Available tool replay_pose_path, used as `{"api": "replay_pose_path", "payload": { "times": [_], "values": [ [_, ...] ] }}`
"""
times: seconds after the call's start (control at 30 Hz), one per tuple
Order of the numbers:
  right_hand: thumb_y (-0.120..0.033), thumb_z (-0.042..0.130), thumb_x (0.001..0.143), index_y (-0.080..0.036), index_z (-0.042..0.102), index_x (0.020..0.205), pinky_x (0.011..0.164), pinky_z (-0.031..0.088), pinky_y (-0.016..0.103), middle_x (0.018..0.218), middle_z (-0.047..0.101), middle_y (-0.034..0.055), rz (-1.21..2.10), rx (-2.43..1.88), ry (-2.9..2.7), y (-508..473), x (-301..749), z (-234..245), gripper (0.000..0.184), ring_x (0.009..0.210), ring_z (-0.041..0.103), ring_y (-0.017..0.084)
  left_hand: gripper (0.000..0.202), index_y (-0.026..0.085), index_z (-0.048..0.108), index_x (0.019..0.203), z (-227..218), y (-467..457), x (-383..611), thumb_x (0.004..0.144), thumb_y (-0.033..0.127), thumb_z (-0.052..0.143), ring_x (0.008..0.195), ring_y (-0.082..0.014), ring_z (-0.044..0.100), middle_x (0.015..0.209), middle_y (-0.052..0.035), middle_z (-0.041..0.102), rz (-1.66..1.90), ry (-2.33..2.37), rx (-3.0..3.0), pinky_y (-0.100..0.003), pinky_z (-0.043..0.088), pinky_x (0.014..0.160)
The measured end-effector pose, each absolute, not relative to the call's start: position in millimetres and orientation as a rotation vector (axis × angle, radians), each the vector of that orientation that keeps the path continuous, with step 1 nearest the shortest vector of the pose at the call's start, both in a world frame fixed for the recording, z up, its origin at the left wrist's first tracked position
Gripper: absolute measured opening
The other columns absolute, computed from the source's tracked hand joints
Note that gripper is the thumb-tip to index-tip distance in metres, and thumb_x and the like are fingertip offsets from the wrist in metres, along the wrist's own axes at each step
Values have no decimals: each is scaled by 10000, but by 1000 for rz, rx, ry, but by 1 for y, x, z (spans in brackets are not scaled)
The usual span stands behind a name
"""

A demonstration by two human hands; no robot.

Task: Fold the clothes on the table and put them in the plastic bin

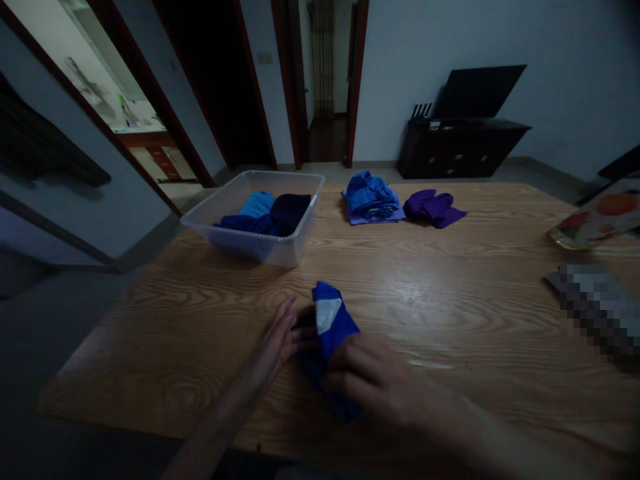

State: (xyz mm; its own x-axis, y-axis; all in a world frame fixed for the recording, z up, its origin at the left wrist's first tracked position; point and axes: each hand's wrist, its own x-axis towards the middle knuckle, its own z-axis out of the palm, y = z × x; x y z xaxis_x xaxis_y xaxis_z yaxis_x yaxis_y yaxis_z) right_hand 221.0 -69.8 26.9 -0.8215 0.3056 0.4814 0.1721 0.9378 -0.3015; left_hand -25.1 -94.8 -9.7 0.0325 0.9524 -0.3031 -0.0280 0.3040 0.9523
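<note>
A blue cloth (336, 327) with a white patch stands partly raised above the wooden table (210, 353), its lower part darker and bunched. My right hand (367, 377) pinches the cloth along its right side, the fingertips partly hidden and a little blurred. On the other side, my left hand (287, 330) has its fingers stretched out against the cloth's left edge, some of them in shadow behind it. Whether those fingers press on the fabric I cannot tell.
Behind my hands sits a clear plastic bin (295, 250) with blue and dark cloths inside. Farther right lie a folded blue cloth pile (373, 197) and a purple cloth (434, 208). A patterned package (600, 217) and a blurred-out grey item (600, 307) are at the right edge.
</note>
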Motion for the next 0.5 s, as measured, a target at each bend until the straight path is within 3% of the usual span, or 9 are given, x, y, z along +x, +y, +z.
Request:
{"api": "replay_pose_path", "payload": {
  "times": [0.1, 0.2, 0.3, 0.4, 0.5],
  "values": [
    [-214, 591, 1083, -191, 703, 1033, 939, 573, 320, 1079, 734, 48, 239, -64, -2666, -93, 214, 10, 124, 1013, 663, 188, 844, 255, 180, 1683, -14, -91, -26, 1039, 647, 557, 1464, -295, 600, 1632, -189, 541, 1055, 1426, 1131, -479, 552, 1168],
    [-204, 615, 1072, -181, 714, 1229, 1056, 547, 306, 1272, 735, 58, 189, -66, -2629, -102, 219, -6, 187, 1187, 654, 195, 879, 263, 265, 1634, -18, -92, -25, 945, 471, 769, 1470, -286, 574, 1543, -151, 598, 1091, 1575, 1451, -511, 460, 1254],
    [-182, 534, 1097, -142, 628, 1468, 1151, 510, 382, 1408, 712, 93, 104, -280, -2610, -101, 232, -9, 385, 1301, 626, 235, 586, 302, 398, 1588, -15, -97, -26, 1047, 307, 623, 1476, -259, 559, 1565, -111, 582, 972, 1669, 1682, -526, 433, 1272],
    [-245, 463, 1135, -166, 686, 1387, 1130, 524, 396, 1304, 766, 72, 121, -445, -2613, -97, 244, -10, 346, 1172, 683, 220, 455, 303, 508, 1546, -8, -98, -30, 1093, 279, 543, 1517, -258, 514, 1594, -97, 570, 760, 1671, 1901, -519, 408, 1297],
    [-261, 478, 1135, -206, 733, 1305, 1206, 476, 390, 1285, 784, 30, 13, -397, -2597, -96, 251, -20, 311, 1194, 685, 206, 458, 290, 525, 1562, -3, -93, -33, 1115, 388, 540, 1527, -268, 505, 1602, -100, 570, 625, 1722, 2034, -521, 411, 1299]
  ]
}}
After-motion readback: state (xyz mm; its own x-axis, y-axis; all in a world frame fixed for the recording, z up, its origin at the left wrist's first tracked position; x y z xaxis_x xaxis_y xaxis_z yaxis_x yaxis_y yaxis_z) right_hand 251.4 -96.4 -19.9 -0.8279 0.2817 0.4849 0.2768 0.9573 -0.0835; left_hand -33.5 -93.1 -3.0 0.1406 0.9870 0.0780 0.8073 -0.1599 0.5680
